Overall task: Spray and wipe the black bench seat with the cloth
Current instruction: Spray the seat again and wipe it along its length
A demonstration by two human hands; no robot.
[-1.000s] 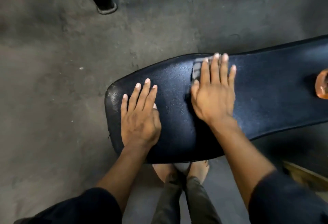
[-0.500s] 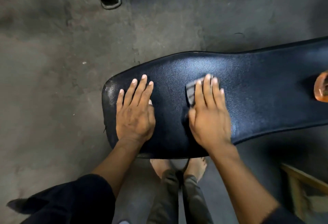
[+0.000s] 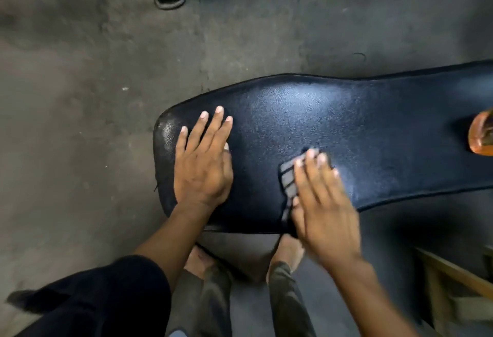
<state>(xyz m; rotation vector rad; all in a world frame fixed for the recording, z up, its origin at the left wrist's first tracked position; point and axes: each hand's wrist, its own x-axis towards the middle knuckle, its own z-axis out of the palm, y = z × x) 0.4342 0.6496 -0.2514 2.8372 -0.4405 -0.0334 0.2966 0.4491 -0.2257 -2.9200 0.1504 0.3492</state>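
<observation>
- At the near edge of the black bench seat [image 3: 333, 128], I have my right hand [image 3: 324, 203] pressed flat on the cloth [image 3: 288, 184], fingers [image 3: 310, 156] extended and bearing down on it rather than curled round it; a grey, ribbed strip shows at the hand's 9 o'clock side.
- My left hand [image 3: 204, 162] lies flat and bare on the rounded end of the seat, at 9 o'clock from the cloth, fingers spread, holding nothing. I judge it is there to brace me and steady the seat.
- The right hand is blurred, so I take this as mid-stroke in the wiping.
- The seat runs off towards 3 o'clock; an orange translucent object [image 3: 482, 135] rests on it at the frame edge, possibly the sprayer, but I cannot tell.
- The seat's sheen at 12 o'clock from the cloth suggests dampness.
- The long stretch towards 3 o'clock looks yet to be covered.
- My bare feet [image 3: 286, 252] stand on the concrete floor [image 3: 80, 96] beneath.
</observation>
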